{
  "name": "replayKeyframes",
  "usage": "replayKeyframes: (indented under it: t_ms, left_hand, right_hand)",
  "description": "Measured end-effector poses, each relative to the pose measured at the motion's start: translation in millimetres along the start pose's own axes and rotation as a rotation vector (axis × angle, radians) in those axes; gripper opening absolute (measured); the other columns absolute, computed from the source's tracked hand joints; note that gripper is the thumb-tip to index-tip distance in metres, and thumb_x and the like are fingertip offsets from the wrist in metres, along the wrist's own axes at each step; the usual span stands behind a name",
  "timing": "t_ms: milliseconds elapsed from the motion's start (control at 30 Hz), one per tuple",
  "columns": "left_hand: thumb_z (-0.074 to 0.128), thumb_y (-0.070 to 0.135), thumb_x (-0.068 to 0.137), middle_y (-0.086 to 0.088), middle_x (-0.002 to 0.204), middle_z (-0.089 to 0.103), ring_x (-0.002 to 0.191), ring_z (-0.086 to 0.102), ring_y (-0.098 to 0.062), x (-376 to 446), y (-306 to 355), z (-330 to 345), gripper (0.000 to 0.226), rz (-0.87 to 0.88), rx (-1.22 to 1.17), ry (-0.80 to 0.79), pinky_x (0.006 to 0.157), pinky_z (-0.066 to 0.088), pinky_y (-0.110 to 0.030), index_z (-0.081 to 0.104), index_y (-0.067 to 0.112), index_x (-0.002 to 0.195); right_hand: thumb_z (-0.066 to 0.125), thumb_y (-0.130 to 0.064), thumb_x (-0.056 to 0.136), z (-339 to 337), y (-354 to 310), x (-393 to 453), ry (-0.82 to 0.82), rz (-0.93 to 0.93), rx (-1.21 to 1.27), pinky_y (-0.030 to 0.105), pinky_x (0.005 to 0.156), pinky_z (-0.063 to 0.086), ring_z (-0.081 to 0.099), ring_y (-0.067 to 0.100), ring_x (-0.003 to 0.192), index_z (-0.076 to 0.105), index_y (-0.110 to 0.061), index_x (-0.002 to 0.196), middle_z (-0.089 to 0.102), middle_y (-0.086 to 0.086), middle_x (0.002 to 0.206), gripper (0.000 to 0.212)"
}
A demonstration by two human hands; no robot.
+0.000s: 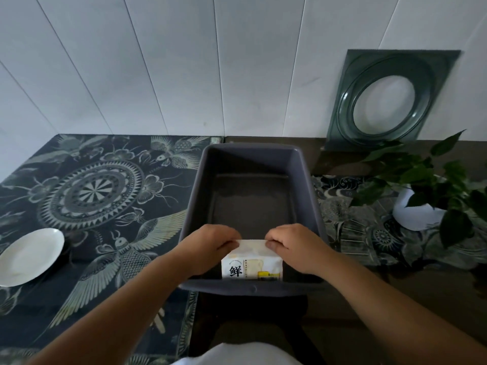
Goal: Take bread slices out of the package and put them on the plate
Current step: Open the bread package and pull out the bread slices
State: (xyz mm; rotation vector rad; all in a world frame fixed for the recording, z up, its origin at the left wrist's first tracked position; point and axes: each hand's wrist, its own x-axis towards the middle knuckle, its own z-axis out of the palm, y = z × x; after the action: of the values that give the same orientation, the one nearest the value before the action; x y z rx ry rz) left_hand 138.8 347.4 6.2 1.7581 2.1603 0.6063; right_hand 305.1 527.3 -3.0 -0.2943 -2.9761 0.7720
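Note:
A white bread package (pixel 251 263) with black print and a picture of a slice stands at the near end of a dark grey bin (pixel 308 180). My left hand (pixel 208 246) pinches the package's top edge at its left corner. My right hand (pixel 295 246) pinches the same edge at its right corner. Both hands are inside the bin, fingers closed on the wrapper. The bread itself is hidden inside the wrapper. A white plate (pixel 29 256) lies on the table at the far left, with nothing on it.
The bin sits in the middle of a table covered by a dark patterned cloth (pixel 100 196). A potted green plant (pixel 427 196) stands at the right. A dark square frame with a round opening (pixel 384 101) leans on the white panelled wall.

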Motion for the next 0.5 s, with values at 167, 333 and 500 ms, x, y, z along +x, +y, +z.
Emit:
replayKeyframes:
  t_ms: [167,333,500]
  left_hand:
    - [0.076,0.006,0.077,-0.007,0.105,0.07,0.088,0.066,-0.027,-7.2,4.3,12.3,0.049,0.224,0.343,0.142,0.069,0.054,-0.041,0.057,0.019,0.12]
    - [0.062,0.011,0.083,-0.006,0.105,0.065,0.086,0.061,-0.027,-9.5,4.0,22.7,0.02,0.27,0.414,0.142,0.066,0.049,-0.042,0.061,0.019,0.102]
    - [0.074,0.012,0.078,-0.011,0.124,0.062,0.118,0.054,-0.033,-11.3,9.9,23.4,0.023,0.189,0.39,0.203,0.082,0.045,-0.047,0.065,0.025,0.094]
  right_hand:
    - [0.053,-0.031,0.099,-2.3,-1.4,6.8,-0.11,0.103,0.122,0.023,0.063,0.045,0.059,0.003,0.076,0.069,-0.026,0.097,0.063,-0.012,0.083,0.017]
    - [0.055,-0.03,0.094,-8.4,-10.9,8.5,-0.158,0.123,0.092,0.03,0.055,0.047,0.061,0.009,0.065,0.063,-0.033,0.078,0.063,-0.009,0.071,0.018]
    - [0.055,-0.043,0.092,-7.3,-27.3,27.7,-0.184,0.126,-0.172,0.027,0.048,0.037,0.059,0.014,0.062,0.065,-0.029,0.083,0.061,-0.007,0.069,0.02]
